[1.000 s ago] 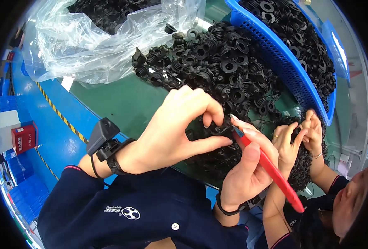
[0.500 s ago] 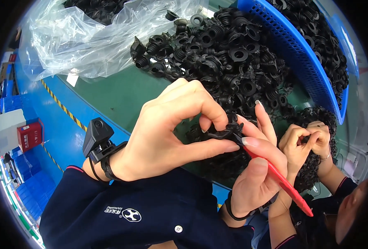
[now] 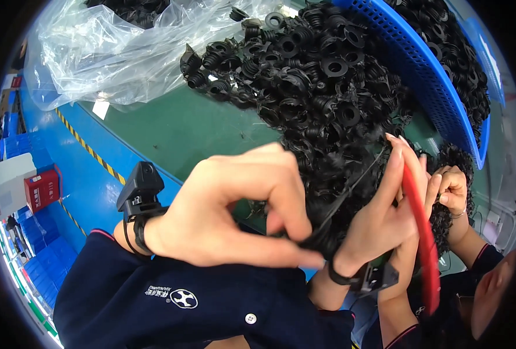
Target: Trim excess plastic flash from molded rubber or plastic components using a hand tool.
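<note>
Right hand (image 3: 380, 227) is wrapped around a red tool (image 3: 422, 232), so that grip's clearly closed. Going by the head view, clock centred on the frame: that hand sits between 3 and 4, and the tool angles from about 3 down to just past 4, top end hidden by the fingers.

Thin dark strip (image 3: 351, 190) stretches diagonally between the two hands at roughly 3, upper end at the right fingertips, lower end beside the left ones. Left hand (image 3: 234, 209) is just off centre toward 7, index curled in close to the thumb. Honestly it's too blurry and dark there to tell if they're pinching anything. Black camera (image 3: 140, 189) strapped to that wrist, around 9.

Big pile (image 3: 333, 67) of black ribbed, ring-ended parts on the green table (image 3: 165, 128) at 1. Blue basket (image 3: 429, 87) full of similar stuff at 2, clear bag (image 3: 124, 64) with more black bits between 10 and 11. Co-worker's hand (image 3: 455, 189) at 3, and a red box (image 3: 43, 189) way out at 9.
</note>
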The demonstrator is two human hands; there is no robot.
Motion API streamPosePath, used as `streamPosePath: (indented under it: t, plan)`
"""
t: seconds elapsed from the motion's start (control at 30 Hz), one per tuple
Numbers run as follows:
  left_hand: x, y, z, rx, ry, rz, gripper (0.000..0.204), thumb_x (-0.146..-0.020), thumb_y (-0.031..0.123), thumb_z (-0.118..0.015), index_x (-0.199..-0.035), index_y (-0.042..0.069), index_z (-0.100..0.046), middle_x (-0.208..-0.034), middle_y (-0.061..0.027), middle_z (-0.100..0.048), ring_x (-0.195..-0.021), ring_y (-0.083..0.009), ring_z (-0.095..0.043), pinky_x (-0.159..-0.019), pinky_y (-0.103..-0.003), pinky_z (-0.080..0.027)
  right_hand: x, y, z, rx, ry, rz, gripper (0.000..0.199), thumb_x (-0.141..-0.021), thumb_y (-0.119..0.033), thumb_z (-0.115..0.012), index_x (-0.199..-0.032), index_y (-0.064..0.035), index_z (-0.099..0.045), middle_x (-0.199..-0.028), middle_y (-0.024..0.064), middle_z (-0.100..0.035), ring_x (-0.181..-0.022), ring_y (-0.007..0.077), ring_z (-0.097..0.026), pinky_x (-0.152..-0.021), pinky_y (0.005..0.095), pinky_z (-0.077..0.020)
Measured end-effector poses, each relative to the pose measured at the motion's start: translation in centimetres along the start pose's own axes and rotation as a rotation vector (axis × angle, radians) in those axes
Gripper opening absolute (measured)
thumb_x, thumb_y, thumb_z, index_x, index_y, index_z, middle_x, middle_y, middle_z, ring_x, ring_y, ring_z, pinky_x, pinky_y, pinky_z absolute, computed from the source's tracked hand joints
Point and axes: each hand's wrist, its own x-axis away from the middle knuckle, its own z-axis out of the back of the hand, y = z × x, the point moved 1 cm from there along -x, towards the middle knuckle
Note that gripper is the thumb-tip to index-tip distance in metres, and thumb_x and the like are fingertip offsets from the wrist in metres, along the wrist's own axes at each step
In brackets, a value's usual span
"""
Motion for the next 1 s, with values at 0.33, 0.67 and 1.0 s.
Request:
streamPosePath:
  t: [0.33,0.67,1.0]
  plan:
    - [-0.5,-0.3,-0.5,0.378,0.191,0.338,0.022,-0.067,-0.001,-0.066,-0.083,0.000,-0.050,-0.080,-0.0097,-0.058,-0.072,-0.0134,-0.056,-0.067,-0.025,-0.043,1.0,-1.0,2.1,-0.723,-0.086,-0.202,0.034,-0.090,-0.032,-0.031,-0.096,-0.0013,-0.046,-0.118,0.0253,-0.040,-0.106,0.0331,-0.045,-0.084,0.0399,-0.0411]
    - [-0.2,-0.5,-0.8,-0.072,0.163,0.201,0.037,-0.058,0.008,-0.076,-0.082,0.002,-0.048,-0.069,-0.0034,-0.053,-0.064,-0.0118,-0.049,-0.061,-0.023,-0.039,0.7,-2.1,-0.6,-0.624,-0.072,-0.170,0.026,-0.089,-0.017,-0.040,-0.096,0.0049,-0.053,-0.059,-0.0018,-0.043,-0.045,0.0014,-0.032,-0.042,0.0163,-0.0228]
    - [-0.3,0.2,-1.3,-0.701,0.073,-0.235,0.030,-0.055,0.016,-0.076,-0.081,0.010,-0.062,-0.080,-0.0039,-0.054,-0.063,-0.0146,-0.048,-0.057,-0.028,-0.032,0.9,-2.3,-0.7,-0.797,-0.103,-0.319,0.026,-0.089,-0.017,-0.042,-0.095,0.0051,-0.054,-0.054,-0.0051,-0.040,-0.046,-0.0005,-0.030,-0.042,0.0151,-0.0196]
